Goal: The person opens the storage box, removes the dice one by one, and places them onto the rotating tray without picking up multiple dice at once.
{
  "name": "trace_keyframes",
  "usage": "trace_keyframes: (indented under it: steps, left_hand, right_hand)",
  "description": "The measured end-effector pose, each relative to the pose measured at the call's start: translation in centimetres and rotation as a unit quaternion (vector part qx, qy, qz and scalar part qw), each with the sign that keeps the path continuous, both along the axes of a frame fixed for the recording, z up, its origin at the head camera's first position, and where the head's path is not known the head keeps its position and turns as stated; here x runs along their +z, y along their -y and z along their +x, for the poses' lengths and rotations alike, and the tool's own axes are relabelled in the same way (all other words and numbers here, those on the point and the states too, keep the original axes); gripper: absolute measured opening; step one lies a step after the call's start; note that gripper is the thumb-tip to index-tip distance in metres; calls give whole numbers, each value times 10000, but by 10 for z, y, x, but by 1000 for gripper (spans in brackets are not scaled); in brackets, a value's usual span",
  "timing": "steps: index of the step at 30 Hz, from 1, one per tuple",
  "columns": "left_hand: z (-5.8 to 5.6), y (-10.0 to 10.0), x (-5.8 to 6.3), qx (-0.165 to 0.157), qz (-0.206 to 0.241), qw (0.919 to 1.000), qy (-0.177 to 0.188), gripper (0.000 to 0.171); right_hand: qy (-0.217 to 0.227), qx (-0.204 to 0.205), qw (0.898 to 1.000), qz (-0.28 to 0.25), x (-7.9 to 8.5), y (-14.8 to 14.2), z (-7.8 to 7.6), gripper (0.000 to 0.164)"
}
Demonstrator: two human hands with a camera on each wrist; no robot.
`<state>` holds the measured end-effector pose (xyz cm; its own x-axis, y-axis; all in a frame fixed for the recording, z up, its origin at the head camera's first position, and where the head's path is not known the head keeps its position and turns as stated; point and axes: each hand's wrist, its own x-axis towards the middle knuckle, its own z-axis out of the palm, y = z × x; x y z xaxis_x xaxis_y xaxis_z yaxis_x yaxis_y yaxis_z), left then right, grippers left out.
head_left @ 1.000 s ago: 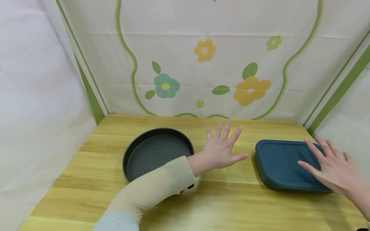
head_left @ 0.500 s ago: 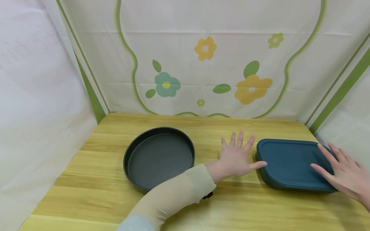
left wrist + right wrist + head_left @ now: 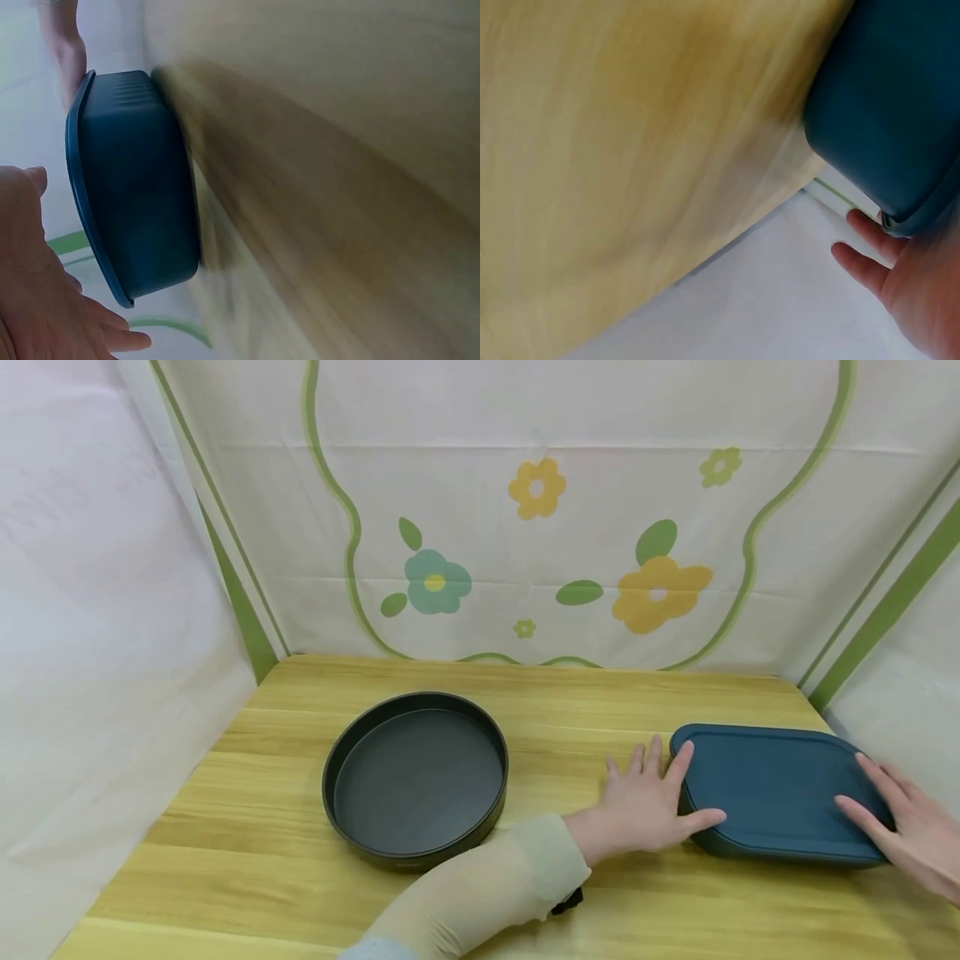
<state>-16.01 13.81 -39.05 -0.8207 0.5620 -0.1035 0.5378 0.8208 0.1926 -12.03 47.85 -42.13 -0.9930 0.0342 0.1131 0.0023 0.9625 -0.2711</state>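
Note:
A dark teal rectangular lidded box (image 3: 776, 789) lies on the wooden table (image 3: 570, 702) at the right. My left hand (image 3: 651, 797) is flat with fingers spread at the box's left end, thumb and forefinger touching its edge. My right hand (image 3: 903, 827) rests with straight fingers on the box's right end. The left wrist view shows the box (image 3: 135, 187) from the side with my left hand (image 3: 37, 300) close beside it. The right wrist view shows a corner of the box (image 3: 892, 105) against my right hand (image 3: 900, 277).
A round dark baking pan (image 3: 416, 777) sits on the table left of centre, close to my left forearm (image 3: 487, 885). A flowered cloth backdrop (image 3: 540, 527) closes the back, and white cloth walls (image 3: 97, 610) close both sides.
My left hand moved right and nearer, from the table's middle to the box's left end. My right hand slid to the box's right end.

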Motion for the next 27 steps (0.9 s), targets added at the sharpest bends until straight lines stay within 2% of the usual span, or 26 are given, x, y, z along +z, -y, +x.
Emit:
trace_keyframes:
  steps: [4,15,23,27]
  left_hand:
    - [1,-2,-5,-30,96,9998,187,82]
    - [0,4,-11,-120,734,9944,754,77]
    - [2,3,-12,-126,1553,9769,1463,79]
    - [1,4,-12,-91,1847,9694,1613,79]
  right_hand:
    - [-7,-132,9998,-121,-1,1,0,83]
    - [-196,-421,9988,-153,0,4,0,84]
    - [-238,-553,9982,-48,-2,1,-1,87]
    - [-138,-617,9980,24,-1,3,-1,88]
